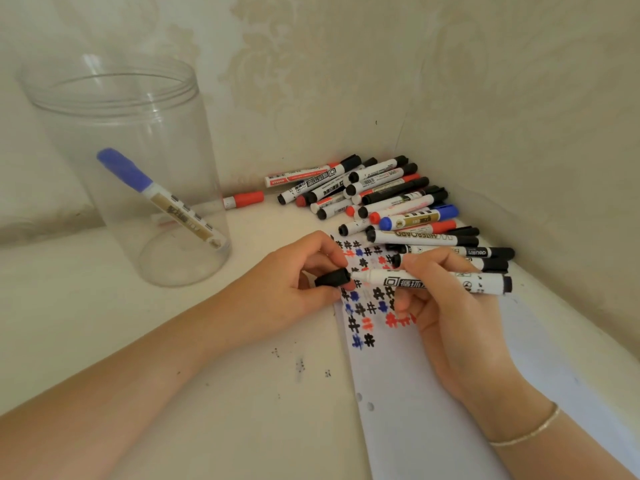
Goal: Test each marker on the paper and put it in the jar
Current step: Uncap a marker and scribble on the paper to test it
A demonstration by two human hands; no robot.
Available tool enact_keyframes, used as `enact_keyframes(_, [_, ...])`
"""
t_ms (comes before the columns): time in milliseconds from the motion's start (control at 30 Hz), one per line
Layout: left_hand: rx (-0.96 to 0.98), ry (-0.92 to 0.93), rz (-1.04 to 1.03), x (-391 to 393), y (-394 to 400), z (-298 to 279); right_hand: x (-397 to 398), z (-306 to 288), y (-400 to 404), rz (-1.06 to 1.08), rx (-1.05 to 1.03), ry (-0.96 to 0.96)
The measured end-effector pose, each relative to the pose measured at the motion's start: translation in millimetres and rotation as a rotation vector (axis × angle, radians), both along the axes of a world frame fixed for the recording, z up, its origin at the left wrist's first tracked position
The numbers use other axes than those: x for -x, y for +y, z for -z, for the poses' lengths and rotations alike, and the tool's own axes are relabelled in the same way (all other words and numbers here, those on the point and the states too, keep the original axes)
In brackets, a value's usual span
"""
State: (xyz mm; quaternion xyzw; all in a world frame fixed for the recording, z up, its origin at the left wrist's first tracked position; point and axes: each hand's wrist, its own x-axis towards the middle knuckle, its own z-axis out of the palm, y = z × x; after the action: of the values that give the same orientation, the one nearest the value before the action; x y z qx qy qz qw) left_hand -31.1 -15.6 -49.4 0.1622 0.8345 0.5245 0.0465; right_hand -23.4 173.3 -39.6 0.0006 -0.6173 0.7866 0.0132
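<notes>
My right hand grips a white marker with a black end, lying level above the paper. My left hand pinches its black cap, which sits just off the marker's tip. The paper carries several black, red and blue hash marks. A clear jar stands at the left with one blue-capped marker leaning inside. A pile of markers lies in the corner behind the paper.
A red-capped marker lies alone on the white table beside the jar. Patterned walls meet in a corner right behind the pile. Small ink specks dot the table in front of my left hand.
</notes>
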Motion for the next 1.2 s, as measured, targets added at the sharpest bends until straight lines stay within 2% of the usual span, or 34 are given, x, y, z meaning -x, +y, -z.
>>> enact_keyframes(167, [0.046,0.123,-0.002,-2.5,-0.7,-2.8,-0.5,1.6,-0.1,-0.052,-0.083,0.012])
enact_keyframes(233, [0.045,0.175,-0.006,-3.2,-1.1,-6.2,-0.8,0.4,0.5,-0.106,-0.004,0.014])
enact_keyframes(300, [-0.004,0.192,-0.011,-2.7,-2.3,-7.6,-0.3,-0.4,2.6,-0.169,0.164,-0.007])
enact_keyframes(400, [-0.125,0.101,0.040,-4.0,-0.5,-8.4,0.5,-2.1,5.5,-0.205,0.271,-0.063])
enact_keyframes(567, [-0.267,-0.066,0.043,-11.9,11.4,-9.3,1.1,-2.5,0.5,-0.146,0.132,-0.026])
enact_keyframes(733, [-0.356,-0.157,-0.101,-11.7,12.3,-13.2,-1.6,0.4,-4.8,-0.060,-0.182,0.071])
enact_keyframes(867, [-0.338,-0.190,-0.157,-10.0,14.4,-13.5,-4.1,-1.2,-6.7,-0.073,-0.227,0.101])
enact_keyframes(1000, [-0.480,-0.253,-0.177,-9.4,13.5,-17.0,-1.9,-12.1,-9.9,-0.119,-0.230,0.079])
enact_keyframes(1067, [-0.548,-0.190,-0.228,-10.2,12.3,-28.6,6.4,-27.7,-15.6,-0.125,-0.166,0.064])
enact_keyframes(1100, [-0.526,-0.101,-0.272,-11.0,11.0,-38.0,12.1,-36.8,-19.9,-0.112,-0.107,0.065])
enact_keyframes(1200, [-0.277,0.321,-0.435,-18.1,4.5,-79.4,32.1,-64.5,-37.7,-0.064,-0.010,0.087])
